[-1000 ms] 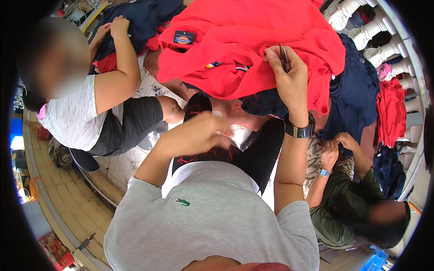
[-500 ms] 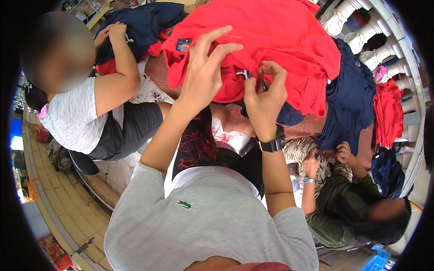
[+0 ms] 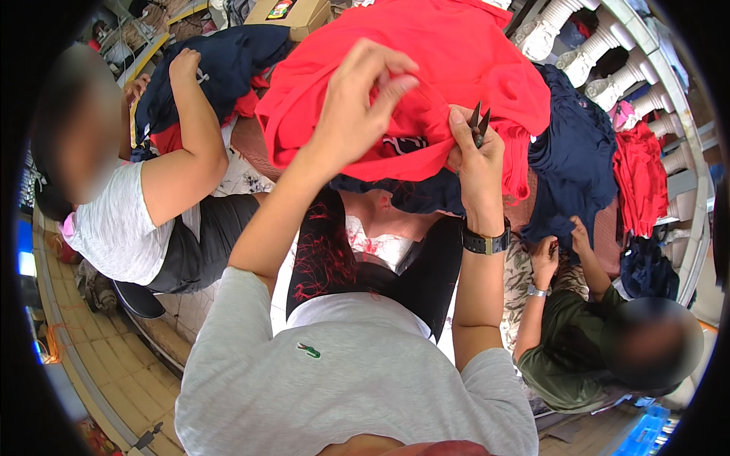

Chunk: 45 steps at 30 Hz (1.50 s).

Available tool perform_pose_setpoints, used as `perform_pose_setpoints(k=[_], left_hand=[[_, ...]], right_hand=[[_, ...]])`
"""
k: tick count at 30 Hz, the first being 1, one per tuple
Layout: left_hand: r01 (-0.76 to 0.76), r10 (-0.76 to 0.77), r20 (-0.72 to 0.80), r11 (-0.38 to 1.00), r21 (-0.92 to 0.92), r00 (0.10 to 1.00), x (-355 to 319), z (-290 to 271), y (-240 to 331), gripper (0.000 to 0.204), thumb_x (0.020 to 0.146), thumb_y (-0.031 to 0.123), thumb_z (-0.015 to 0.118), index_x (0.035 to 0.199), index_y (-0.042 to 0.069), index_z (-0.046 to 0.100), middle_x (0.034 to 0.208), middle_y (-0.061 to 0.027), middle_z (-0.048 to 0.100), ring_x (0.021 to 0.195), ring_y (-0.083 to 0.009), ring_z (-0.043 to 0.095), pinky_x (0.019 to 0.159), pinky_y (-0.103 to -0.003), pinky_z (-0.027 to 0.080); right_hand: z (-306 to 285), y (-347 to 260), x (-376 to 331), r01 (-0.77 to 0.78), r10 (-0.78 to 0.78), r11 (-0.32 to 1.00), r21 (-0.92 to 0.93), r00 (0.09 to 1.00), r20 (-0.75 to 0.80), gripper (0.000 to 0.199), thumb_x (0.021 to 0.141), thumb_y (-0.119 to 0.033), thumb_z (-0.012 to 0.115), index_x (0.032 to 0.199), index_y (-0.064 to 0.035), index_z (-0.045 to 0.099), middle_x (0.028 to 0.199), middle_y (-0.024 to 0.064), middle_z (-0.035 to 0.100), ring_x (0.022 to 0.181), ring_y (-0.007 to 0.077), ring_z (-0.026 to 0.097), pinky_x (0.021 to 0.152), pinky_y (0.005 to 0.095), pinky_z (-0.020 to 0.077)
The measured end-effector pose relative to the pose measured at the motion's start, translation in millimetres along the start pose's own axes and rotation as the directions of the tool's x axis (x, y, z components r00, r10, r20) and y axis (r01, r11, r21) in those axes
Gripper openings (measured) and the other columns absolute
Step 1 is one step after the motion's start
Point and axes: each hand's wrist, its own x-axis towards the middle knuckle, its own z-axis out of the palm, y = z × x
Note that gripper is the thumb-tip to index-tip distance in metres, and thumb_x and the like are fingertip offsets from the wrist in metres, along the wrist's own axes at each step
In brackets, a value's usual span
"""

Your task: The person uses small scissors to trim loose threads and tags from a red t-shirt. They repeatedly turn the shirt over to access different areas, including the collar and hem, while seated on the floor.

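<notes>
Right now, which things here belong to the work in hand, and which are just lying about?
In the work:
- red garment, beneath the left hand
- small dark snips, in the right hand's grip

Lying about:
- cardboard box
- far-right red clothes
- loose red threads

The big bright red cloth garment (image 3: 456,57) looks soft and matt, with smooth parts and wrinkly folds. The small dark pointed metal snips (image 3: 484,123) look hard and smooth. The crumpled navy blue cloth pile (image 3: 574,163) is matt too. Thin, fuzzy red threads (image 3: 325,254) stick to the matt black cloth trousers (image 3: 439,254). The speckled grey cloth shirt (image 3: 357,380) looks soft and dull. The brown cardboard box (image 3: 308,19) looks flat and papery, and the white railing posts (image 3: 536,38) have bumpy, curly carving.
</notes>
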Motion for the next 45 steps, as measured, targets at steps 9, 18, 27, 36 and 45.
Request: perform_pose_setpoints(k=[9, 18, 27, 36, 45], left_hand=[[0.290, -0.287, 0.065, 0.883, -0.369, 0.956, -27, 29, 1, 0.007, 0.090, -0.002, 0.073, 0.096, -0.002, 0.069, 0.097, -0.0047, 0.068, 0.087, -0.0126, 0.068, 0.080, -0.026, 0.056], [0.405, -0.366, 0.174, 0.810, -0.425, 0.914, -35, 14, 0, 0.018, 0.105, 0.018, 0.059, 0.102, 0.000, 0.058, 0.087, -0.0038, 0.063, 0.082, -0.0118, 0.062, 0.082, -0.029, 0.052], [0.018, 0.032, -0.162, 0.953, 0.303, 0.986, -31, -13, 6, 0.037, 0.084, 0.007, 0.081, 0.118, 0.006, 0.065, 0.111, -0.0112, 0.053, 0.065, -0.0157, 0.059, 0.063, -0.029, 0.049], [0.095, -0.120, 0.032, 0.903, 0.419, 0.992, -25, -15, -15, 0.035, 0.091, 0.024, 0.075, 0.122, 0.010, 0.068, 0.105, -0.0069, 0.061, 0.063, -0.0200, 0.057, 0.064, -0.035, 0.049], [0.498, -0.511, 0.049, 0.805, -0.322, 0.858, -24, -20, -78, 0.019, 0.102, 0.021, 0.065, 0.105, 0.003, 0.069, 0.082, 0.0016, 0.061, 0.064, -0.0067, 0.053, 0.060, -0.023, 0.044]], right_hand=[[18, 4, -3, 0.456, -0.472, 0.769, -0.448, 0.878, 0.082, 0.011, 0.099, -0.005, 0.062, 0.104, 0.0034, 0.066, 0.088, 0.0093, 0.059, 0.078, 0.0172, 0.057, 0.074, 0.0289, 0.0460], [12, 10, -9, 0.197, -0.208, 0.970, -0.144, 0.976, -0.062, 0.019, 0.103, -0.014, 0.062, 0.107, 0.0041, 0.067, 0.094, 0.0023, 0.068, 0.086, 0.0073, 0.056, 0.079, 0.0240, 0.0462], [7, 10, -16, 0.190, -0.206, 0.966, -0.177, 0.975, -0.078, 0.021, 0.103, -0.016, 0.063, 0.109, 0.0044, 0.068, 0.095, 0.0019, 0.069, 0.087, 0.0068, 0.056, 0.080, 0.0236, 0.0466], [7, 18, -14, 0.312, -0.344, 0.874, -0.372, 0.939, -0.020, 0.017, 0.100, -0.014, 0.066, 0.105, 0.0023, 0.068, 0.089, 0.0016, 0.062, 0.079, 0.0078, 0.052, 0.071, 0.0242, 0.0430], [3, 22, -8, 0.219, -0.267, 0.876, -0.430, 0.962, -0.054, 0.017, 0.098, -0.013, 0.067, 0.103, 0.0028, 0.069, 0.088, 0.0030, 0.062, 0.077, 0.0086, 0.052, 0.070, 0.0245, 0.0420]])
